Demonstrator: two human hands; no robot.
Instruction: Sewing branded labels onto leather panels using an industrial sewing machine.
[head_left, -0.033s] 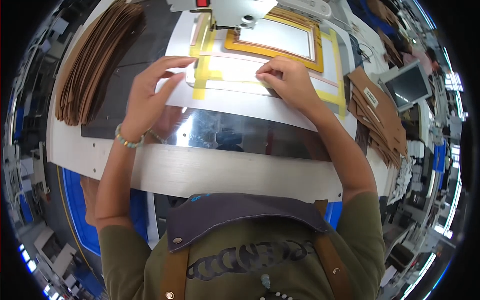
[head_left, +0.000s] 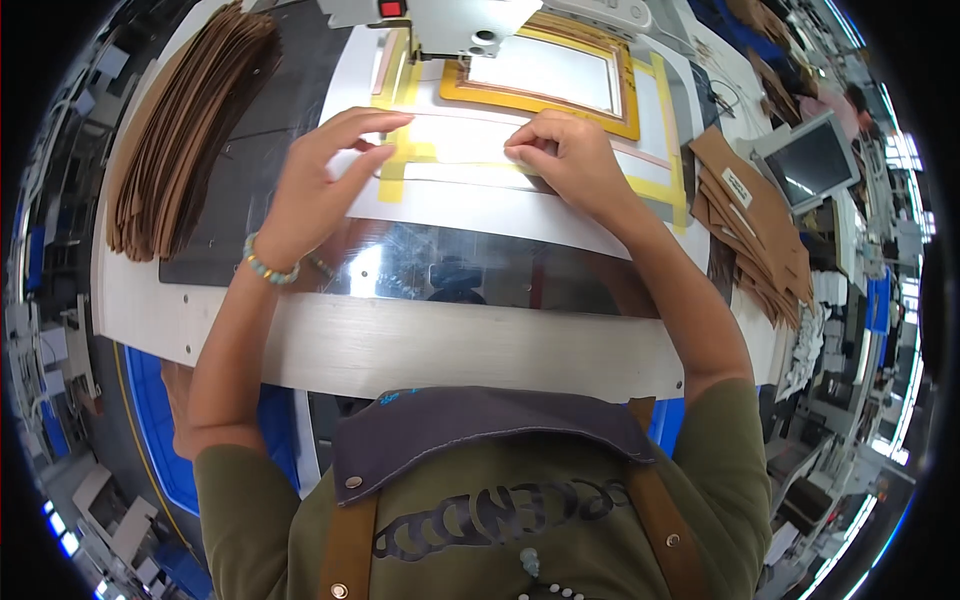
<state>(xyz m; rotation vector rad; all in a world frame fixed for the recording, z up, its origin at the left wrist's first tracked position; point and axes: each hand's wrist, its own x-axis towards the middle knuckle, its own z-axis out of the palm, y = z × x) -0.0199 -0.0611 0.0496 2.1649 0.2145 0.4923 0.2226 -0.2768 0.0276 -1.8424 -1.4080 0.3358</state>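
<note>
My left hand (head_left: pixel 335 180) is over the left part of a white sheet (head_left: pixel 350 95), thumb and forefinger apart with nothing visible between them. Yellow tape strips (head_left: pixel 391 185) cross the sheet just beside its fingertips. My right hand (head_left: pixel 570 160) is closed in a pinch above the sheet's middle; whatever lies between its fingertips is too small to make out. Beyond the right hand lies a yellow rectangular frame (head_left: pixel 628 105) with a white inside. The white head of a machine (head_left: pixel 460 22) hangs over the sheet's far edge, partly cut off by the picture's top.
A thick row of brown folded pieces (head_left: pixel 185 130) stands at the far left. Brown flat pieces (head_left: pixel 745 215) are stacked at the right, beside a grey-screened monitor (head_left: pixel 812 165). A shiny dark plate (head_left: pixel 470 265) lies between the sheet and the pale table edge (head_left: pixel 480 345).
My left hand has moved a little to the right, closer to the right hand. The right hand keeps its pinch in nearly the same place. The whole view has shifted slightly.
</note>
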